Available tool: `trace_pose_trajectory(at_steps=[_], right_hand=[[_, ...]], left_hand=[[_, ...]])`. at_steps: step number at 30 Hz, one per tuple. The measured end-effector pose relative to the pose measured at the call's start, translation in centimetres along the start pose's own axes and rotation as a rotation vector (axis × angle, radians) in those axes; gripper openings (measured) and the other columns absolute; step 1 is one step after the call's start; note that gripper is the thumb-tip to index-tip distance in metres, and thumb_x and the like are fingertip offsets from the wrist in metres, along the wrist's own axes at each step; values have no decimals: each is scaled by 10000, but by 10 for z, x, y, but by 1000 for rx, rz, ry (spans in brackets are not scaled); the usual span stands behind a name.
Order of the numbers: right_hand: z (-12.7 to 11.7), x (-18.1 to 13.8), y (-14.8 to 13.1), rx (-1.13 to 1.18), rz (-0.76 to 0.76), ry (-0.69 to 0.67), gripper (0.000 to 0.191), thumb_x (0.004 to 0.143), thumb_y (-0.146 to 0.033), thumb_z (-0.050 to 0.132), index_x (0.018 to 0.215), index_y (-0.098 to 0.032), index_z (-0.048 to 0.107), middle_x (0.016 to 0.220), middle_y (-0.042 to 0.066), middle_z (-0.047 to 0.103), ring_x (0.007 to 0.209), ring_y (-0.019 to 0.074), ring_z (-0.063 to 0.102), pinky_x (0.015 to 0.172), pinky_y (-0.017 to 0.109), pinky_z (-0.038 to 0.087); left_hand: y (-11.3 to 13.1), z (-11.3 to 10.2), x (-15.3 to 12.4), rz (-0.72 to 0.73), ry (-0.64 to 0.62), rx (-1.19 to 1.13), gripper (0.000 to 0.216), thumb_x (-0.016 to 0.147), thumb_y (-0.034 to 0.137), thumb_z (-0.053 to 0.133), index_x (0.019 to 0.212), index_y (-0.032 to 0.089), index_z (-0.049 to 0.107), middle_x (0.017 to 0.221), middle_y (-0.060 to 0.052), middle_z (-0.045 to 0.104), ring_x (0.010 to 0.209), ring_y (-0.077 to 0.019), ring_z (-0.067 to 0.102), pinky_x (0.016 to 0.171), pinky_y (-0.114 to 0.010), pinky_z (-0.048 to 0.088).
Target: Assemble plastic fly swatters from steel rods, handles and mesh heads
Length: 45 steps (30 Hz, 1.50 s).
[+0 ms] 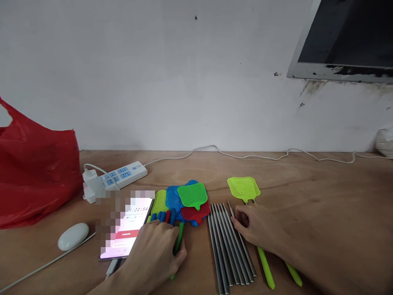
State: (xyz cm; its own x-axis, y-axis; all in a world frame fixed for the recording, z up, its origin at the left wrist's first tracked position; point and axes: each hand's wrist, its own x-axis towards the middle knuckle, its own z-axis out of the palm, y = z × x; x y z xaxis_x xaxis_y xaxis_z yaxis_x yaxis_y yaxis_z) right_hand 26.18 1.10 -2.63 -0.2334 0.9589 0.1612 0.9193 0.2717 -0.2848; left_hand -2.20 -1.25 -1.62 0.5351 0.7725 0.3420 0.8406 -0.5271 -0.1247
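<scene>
My left hand (158,248) is closed around a green plastic handle (180,235), with its thumb along one side. Blue, red and yellow-green handles (162,216) poke out beyond its knuckles. Loose mesh fly swatter heads (193,196) in green, blue, red and yellow-green lie overlapped just past that hand. My right hand (256,227) has its fingers curled and pinched at the upper end of the rightmost metal rod (242,241). Several more metal rods (222,246) lie side by side to its left. Under my right hand are yellow-green fly swatters (244,187), their handles (266,268) showing below the wrist.
A lit phone (132,229) lies left of my left hand. Farther left are a white power strip (123,176) with a plugged-in charger, a white rounded device (73,236) and a red plastic bag (37,172). A white cable (245,157) runs along the wall.
</scene>
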Motion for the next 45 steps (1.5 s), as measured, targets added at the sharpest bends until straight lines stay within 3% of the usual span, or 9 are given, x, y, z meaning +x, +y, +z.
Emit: trace_pose_trajectory(at_steps=[11, 29, 31, 35, 41, 45], right_hand=[[0, -1, 0, 6, 45, 17, 179, 772, -217, 621, 606, -223, 555, 569, -8, 625, 573, 167, 541, 538, 284, 268], [-4, -2, -3, 4, 139, 20, 191, 706, -215, 628, 535, -220, 541, 574, 18, 632, 580, 180, 531, 551, 292, 270], [-4, -2, -2, 88, 157, 44, 191, 670, -204, 623, 504, -219, 530, 555, 15, 608, 580, 181, 510, 553, 296, 263], [-4, 1, 1, 478, 173, 93, 192, 593, -200, 602, 453, -222, 472, 463, -31, 468, 512, 146, 422, 530, 292, 247], [-7, 10, 12, 847, 209, 181, 158, 687, -344, 522, 586, -224, 501, 571, -36, 437, 546, 138, 429, 506, 265, 326], [-11, 13, 13, 1063, 318, 244, 236, 740, -442, 525, 641, -233, 479, 512, -74, 337, 403, 91, 254, 379, 238, 191]], left_hand=[[8, -10, 0, 195, 216, -298, 293, 930, 233, 496, 641, 206, 534, 582, 5, 597, 514, -163, 561, 507, -287, 355], [9, 2, -3, 253, 71, -353, 169, 1004, 246, 452, 854, 212, 520, 661, 5, 629, 559, -179, 596, 541, -277, 380], [9, 3, -3, 255, 60, -355, 169, 1007, 249, 448, 857, 212, 516, 667, 5, 630, 563, -182, 597, 544, -278, 382], [9, 2, -3, 257, 33, -371, 168, 1013, 255, 443, 866, 214, 514, 686, 4, 637, 576, -183, 603, 556, -276, 391], [9, 1, -3, 246, -14, -395, 128, 1006, 244, 444, 900, 216, 511, 721, 1, 648, 608, -191, 618, 575, -279, 401], [8, 4, -4, 249, -22, -394, 113, 1002, 236, 450, 901, 217, 497, 730, 6, 644, 619, -191, 621, 579, -281, 395]])
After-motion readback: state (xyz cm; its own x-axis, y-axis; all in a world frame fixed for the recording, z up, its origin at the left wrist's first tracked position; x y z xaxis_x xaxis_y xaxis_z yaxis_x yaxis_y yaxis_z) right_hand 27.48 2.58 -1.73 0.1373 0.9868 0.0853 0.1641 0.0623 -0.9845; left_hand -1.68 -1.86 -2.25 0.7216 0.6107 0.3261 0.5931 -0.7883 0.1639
